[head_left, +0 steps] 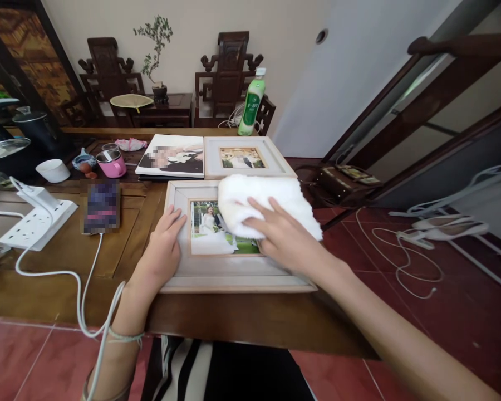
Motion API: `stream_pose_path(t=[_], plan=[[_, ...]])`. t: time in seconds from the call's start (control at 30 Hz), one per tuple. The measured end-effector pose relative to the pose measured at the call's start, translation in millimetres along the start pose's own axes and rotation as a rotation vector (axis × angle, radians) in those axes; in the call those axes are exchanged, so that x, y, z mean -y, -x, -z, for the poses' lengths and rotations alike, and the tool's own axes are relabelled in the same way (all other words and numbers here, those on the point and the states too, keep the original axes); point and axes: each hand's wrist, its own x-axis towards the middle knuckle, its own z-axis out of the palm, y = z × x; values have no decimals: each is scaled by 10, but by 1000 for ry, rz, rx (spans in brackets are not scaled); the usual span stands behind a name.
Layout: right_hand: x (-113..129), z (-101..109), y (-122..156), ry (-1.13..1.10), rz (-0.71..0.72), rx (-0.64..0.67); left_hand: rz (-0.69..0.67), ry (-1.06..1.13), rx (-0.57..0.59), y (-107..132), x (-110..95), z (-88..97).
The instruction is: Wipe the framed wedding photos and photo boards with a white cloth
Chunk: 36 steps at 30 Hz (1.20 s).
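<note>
A framed wedding photo [209,225] lies face up near the table's front edge, in a wide pale picture frame [234,275]. My left hand [163,245] rests on the frame's left side, fingers stretched out over its border and holding nothing. Over the right half of the photo, my right hand [281,231] presses a fluffy white cloth [271,195], some fingers spread on top and others bent into its folds. The cloth hides the frame's upper right part and some of the picture.
Behind lie a second picture frame [275,153] and a photo album [173,156], with a green bottle [251,106] beyond. To the left are a phone [101,206] on a charging cable, a power strip [45,220], a pink mug [112,165] and a white cup [53,171]. A cable crosses my left forearm.
</note>
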Motion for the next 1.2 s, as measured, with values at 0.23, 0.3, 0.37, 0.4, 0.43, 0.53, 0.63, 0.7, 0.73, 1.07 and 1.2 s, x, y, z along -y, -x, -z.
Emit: stream_pose_path(t=[0.23,0.3,0.37,0.4,0.43,0.53,0.63,0.7,0.73,1.07,1.2], plan=[[49,-25,-142,87,-50,38,-24,18,-26,8,44,-23],[194,50,28,49,-1,108,-23,12,-22,8,46,-20],[340,159,252,-7,48,158,-11,5,-18,6,35,-14],[407,220,367,-34,69,170,-6,1,-16,5,26,-12],[470,282,475,-58,87,177,-2,-4,-13,4,17,-10],[621,445,697,-123,150,216,-8,-17,-15,-1,-2,-8],[690,503,722,-194,189,265,-26,-21,-12,-6,3,-6],[665,453,658,-229,173,270,-34,-18,-5,-7,14,-5],[626,406,611,-238,159,260,-35,-16,-5,-6,20,-4],[-127,-49,-132,36,-38,-27,-38,-6,11,5,37,12],[-100,-80,-237,93,-96,-9,-50,-10,8,1,48,7]])
